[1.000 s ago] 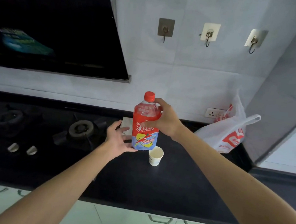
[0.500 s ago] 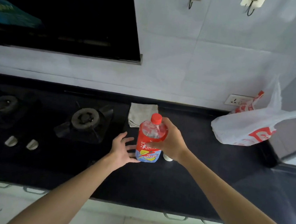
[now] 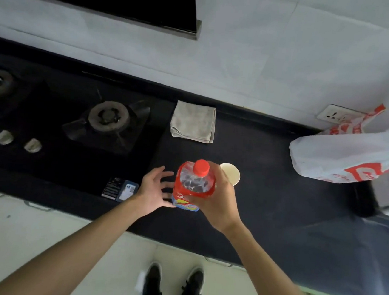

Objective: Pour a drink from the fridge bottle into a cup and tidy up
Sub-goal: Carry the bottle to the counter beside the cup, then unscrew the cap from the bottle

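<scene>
Gripping the capped bottle (image 3: 194,188) upright on the counter (image 3: 278,204), right hand (image 3: 217,197) is wrapped round it; left hand (image 3: 153,188) is relaxed beside it. Cup (image 3: 230,176) sits just behind, so a careless wrist could topple it.

Clear glossy plastic bottle (image 3: 193,186) with a smooth red cap (image 3: 201,167); matt dark desk (image 3: 267,203); soft grey cloth (image 3: 193,121); thin crinkled plastic bag (image 3: 346,158) at 3 o'clock.
</scene>
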Tool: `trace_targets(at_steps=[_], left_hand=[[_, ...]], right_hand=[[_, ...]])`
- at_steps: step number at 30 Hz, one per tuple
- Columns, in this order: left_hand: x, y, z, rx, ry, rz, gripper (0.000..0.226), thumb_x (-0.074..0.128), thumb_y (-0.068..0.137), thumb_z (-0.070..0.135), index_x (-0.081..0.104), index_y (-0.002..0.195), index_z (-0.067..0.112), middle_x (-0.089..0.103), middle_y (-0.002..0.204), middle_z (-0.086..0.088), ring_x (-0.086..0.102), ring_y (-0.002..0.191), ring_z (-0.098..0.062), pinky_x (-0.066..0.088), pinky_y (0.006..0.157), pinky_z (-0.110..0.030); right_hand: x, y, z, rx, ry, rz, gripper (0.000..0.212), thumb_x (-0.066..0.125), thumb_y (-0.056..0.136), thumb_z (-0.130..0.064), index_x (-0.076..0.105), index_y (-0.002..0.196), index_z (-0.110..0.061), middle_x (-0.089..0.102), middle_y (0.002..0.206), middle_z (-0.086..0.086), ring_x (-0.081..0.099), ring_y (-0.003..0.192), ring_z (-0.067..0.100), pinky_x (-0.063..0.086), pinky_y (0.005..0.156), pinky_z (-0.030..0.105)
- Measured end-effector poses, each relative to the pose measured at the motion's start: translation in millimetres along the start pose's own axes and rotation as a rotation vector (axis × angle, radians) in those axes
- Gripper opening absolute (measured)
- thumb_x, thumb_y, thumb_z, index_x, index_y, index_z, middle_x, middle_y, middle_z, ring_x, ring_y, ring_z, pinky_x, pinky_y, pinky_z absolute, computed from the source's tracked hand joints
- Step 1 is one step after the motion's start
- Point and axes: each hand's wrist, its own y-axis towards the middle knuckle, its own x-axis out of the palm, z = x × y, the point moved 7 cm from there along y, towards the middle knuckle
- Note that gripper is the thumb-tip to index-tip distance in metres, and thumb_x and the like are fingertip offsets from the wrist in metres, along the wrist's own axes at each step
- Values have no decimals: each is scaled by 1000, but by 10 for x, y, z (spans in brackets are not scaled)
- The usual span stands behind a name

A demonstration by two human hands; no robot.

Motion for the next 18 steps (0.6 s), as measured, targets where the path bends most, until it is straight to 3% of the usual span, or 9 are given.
trace_targets(at_steps=[5, 10, 15, 18], left_hand=[[-148, 62, -100, -31, -84, -13, 52, 46, 94, 46, 58, 127, 7, 60, 130, -26, 57, 115, -48, 33, 104, -71], [-160, 93, -126, -28, -100, -48, 51, 47, 94, 44, 59, 128, 7, 62, 128, -25, 57, 117, -48, 34, 104, -71], [-102, 18, -107, 50, 15, -66, 31, 47, 96, 33, 66, 107, 11, 65, 115, -22, 58, 116, -42, 36, 107, -65], [-61, -10, -93, 101, 195, -141, 27, 62, 82, 28, 66, 106, 16, 70, 108, -14, 62, 113, -35, 45, 103, -57]], right_hand=[[38, -90, 56, 5, 31, 31, 73, 94, 61, -19, 52, 119, -36, 63, 116, -5, 62, 107, 7, 52, 87, 15], [23, -112, 44, 2, 52, 59, 73, 93, 62, -19, 48, 113, -47, 62, 117, -8, 61, 110, 7, 50, 87, 12], [47, -111, 106, -4, 27, 27, 75, 94, 62, -20, 51, 120, -41, 60, 121, -9, 59, 113, 7, 50, 89, 12], [66, -109, 136, -17, 14, 9, 77, 94, 62, -20, 51, 123, -38, 60, 121, -9, 59, 113, 6, 50, 90, 13]])
